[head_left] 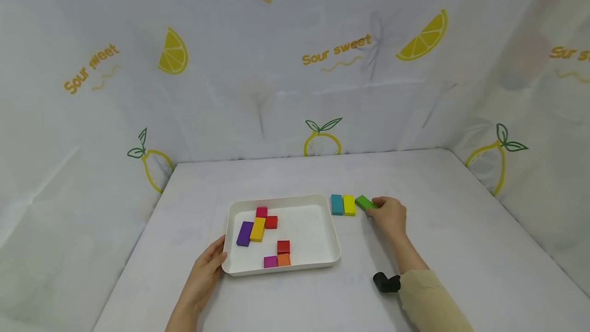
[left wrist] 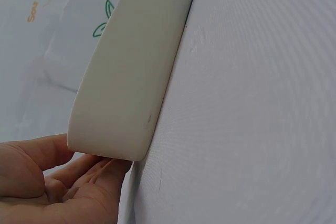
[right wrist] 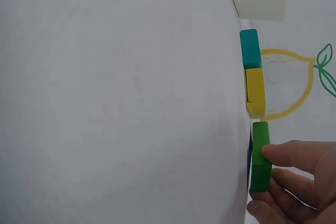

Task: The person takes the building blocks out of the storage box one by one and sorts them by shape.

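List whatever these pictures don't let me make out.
Tray underside: head view, hidden by the tray's own floor.
Green block surface under the right hand's fingertips: right wrist view, covered by them.
Left forearm: head view, cut off by the bottom edge.
Black object by the right sleeve: head view, too small and dark to identify.

In the head view, the right hand point(head_left: 390, 216) hides one end of the green block point(head_left: 365, 202), and the bottom edge cuts off the beige sleeve point(head_left: 430, 298). In the left wrist view, the left hand point(left wrist: 63, 184) is cropped and the inside of the white tray point(left wrist: 121, 72) hidden.
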Tool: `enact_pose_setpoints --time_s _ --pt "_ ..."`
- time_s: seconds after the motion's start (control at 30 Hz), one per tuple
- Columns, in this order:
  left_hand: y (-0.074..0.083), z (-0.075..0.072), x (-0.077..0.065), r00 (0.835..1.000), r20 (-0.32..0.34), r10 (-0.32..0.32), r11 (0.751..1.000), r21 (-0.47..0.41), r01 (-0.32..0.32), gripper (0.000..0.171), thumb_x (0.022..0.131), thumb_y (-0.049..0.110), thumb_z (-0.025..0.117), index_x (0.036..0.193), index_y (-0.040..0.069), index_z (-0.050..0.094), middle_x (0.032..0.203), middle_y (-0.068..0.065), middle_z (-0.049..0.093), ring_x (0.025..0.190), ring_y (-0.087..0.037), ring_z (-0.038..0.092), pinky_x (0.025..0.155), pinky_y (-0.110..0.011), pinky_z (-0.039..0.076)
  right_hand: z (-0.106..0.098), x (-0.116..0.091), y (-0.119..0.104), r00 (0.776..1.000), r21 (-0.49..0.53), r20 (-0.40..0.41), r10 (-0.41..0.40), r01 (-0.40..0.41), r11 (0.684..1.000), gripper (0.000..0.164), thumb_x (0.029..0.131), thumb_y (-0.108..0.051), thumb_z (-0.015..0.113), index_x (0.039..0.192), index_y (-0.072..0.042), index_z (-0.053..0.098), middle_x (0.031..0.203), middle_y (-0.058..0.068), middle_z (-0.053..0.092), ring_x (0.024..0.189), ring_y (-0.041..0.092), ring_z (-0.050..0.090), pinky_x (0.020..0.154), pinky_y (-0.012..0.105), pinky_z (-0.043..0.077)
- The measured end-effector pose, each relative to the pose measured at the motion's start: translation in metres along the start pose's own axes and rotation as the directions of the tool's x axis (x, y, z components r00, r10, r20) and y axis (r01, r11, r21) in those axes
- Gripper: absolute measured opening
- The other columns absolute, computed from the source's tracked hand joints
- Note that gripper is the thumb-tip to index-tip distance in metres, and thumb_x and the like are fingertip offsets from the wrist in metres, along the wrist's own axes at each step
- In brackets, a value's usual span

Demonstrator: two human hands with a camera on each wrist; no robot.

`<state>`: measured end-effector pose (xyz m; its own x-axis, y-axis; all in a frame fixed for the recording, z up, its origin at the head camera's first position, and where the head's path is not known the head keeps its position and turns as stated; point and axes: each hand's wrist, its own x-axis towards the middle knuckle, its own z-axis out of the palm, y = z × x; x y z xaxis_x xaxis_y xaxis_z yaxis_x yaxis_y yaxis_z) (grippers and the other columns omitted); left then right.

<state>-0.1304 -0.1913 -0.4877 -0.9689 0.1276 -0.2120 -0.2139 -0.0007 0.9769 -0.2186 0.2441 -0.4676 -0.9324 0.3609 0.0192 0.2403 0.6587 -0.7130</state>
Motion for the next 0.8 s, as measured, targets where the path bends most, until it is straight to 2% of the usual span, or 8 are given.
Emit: enact_pose_setpoints --time_s 0.27,0.47,0.8 --pt "-0.001 0.001 -0.001 1.000 -0.006 -0.005 1.000 0.008 0.005 0.058 0.106 0.010 0.039 0.157 -0.001 0.015 0.165 -0.024 0.013 0.154 -0.038 0.014 0.124 -0.048 0.019 0.007 -0.005 -0.007 0.999 -0.049 -0.044 -0.001 -0.001 0.999 0.038 0.083 -0.012 0.071 0.115 0.009 0.068 0.111 0.026 0.071 0.101 0.040 0.066 0.085 0.047 0.057" --pt "0.000 0.002 -0.001 1.000 -0.007 -0.004 1.000 0.011 0.004 0.057 0.105 0.009 0.039 0.157 -0.001 0.015 0.165 -0.024 0.014 0.154 -0.037 0.015 0.123 -0.048 0.020 0.013 -0.008 -0.011 0.997 -0.051 -0.076 0.026 -0.030 0.998 0.037 0.085 -0.013 0.070 0.115 0.010 0.068 0.113 0.028 0.070 0.106 0.043 0.066 0.089 0.052 0.056" --pt "0.000 0.002 -0.001 1.000 -0.009 -0.020 0.999 0.025 0.021 0.058 0.106 0.010 0.039 0.157 0.000 0.015 0.165 -0.023 0.013 0.154 -0.036 0.015 0.123 -0.047 0.020 0.026 -0.015 -0.014 0.982 0.036 -0.172 0.073 -0.068 0.997 0.039 0.087 -0.010 0.068 0.120 0.010 0.065 0.118 0.029 0.068 0.111 0.044 0.064 0.094 0.055 0.054"
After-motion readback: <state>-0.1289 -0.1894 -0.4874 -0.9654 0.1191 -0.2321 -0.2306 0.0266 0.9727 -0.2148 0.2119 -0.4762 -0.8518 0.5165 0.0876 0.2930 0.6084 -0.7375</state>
